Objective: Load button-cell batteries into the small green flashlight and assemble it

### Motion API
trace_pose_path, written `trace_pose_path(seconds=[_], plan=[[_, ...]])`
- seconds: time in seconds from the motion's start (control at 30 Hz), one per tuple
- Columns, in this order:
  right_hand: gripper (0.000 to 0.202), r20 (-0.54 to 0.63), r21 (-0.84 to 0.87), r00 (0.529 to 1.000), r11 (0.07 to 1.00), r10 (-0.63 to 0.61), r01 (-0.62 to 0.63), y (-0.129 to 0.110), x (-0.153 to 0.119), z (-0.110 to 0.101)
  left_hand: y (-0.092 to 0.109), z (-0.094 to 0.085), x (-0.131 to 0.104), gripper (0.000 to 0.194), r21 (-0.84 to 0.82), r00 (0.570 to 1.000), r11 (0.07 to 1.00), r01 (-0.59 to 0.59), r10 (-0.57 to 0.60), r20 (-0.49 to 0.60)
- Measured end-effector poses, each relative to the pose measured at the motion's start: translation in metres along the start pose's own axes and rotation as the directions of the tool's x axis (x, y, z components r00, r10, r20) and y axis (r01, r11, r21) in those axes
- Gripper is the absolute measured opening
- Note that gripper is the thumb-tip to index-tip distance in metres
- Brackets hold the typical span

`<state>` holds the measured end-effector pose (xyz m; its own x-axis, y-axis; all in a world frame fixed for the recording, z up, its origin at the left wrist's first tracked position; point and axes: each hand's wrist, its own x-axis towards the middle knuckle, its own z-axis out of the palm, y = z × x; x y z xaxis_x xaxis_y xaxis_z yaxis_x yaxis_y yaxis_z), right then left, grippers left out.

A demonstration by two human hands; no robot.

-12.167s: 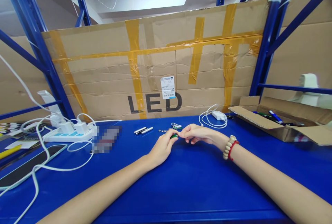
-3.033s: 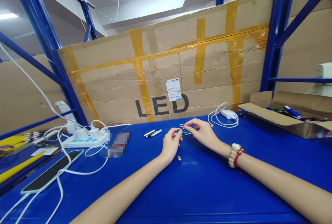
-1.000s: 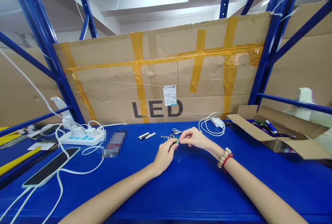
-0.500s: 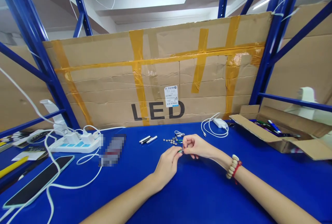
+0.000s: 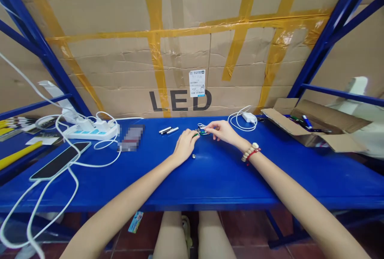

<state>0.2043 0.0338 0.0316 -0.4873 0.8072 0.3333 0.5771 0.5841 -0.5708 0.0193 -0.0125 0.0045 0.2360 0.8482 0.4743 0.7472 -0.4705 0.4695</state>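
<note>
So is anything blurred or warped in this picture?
All in the head view: a flat item beside the power strip is pixelated; the blue rack posts splay outward toward the top, probably lens distortion; the green piece in the left hand is too small to identify.

One head-worn camera looks forward and steeply down over the blue surface [image 5: 228,175], squarely facing the upright cardboard [image 5: 120,67] behind it. The left hand [image 5: 184,145] and right hand [image 5: 221,131] appear small near the middle, well out from the lens; forearms [image 5: 129,199] enter nearer, below. The bottom edge takes in legs [image 5: 170,235] and floor [image 5: 250,233].
</note>
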Motion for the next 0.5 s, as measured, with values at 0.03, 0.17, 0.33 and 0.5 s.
trace_pose_path(seconds=[0.03, 0.17, 0.33, 0.5], plan=[[0.03, -0.002, -0.042, 1.0, 0.999, -0.007, 0.007, 0.003, -0.002, -0.003, -0.003, -0.001, 0.0, 0.02, 0.022, 1.0, 1.0, 0.008, -0.009, 0.016], [0.015, 0.045, -0.183, 0.997, 0.981, -0.063, 0.07, 0.008, -0.008, -0.008, -0.007, -0.007, -0.004, 0.019, 0.104, 0.995, 0.995, -0.008, -0.002, 0.096], [0.014, 0.115, -0.239, 0.989, 0.964, -0.092, 0.117, 0.004, -0.008, 0.002, 0.001, -0.009, -0.007, 0.017, 0.182, 0.989, 0.982, -0.046, 0.019, 0.143], [0.026, 0.081, -0.269, 0.994, 0.959, -0.074, 0.093, -0.008, -0.014, -0.009, 0.007, -0.021, -0.011, 0.023, 0.221, 0.995, 0.974, -0.054, 0.035, 0.089]])
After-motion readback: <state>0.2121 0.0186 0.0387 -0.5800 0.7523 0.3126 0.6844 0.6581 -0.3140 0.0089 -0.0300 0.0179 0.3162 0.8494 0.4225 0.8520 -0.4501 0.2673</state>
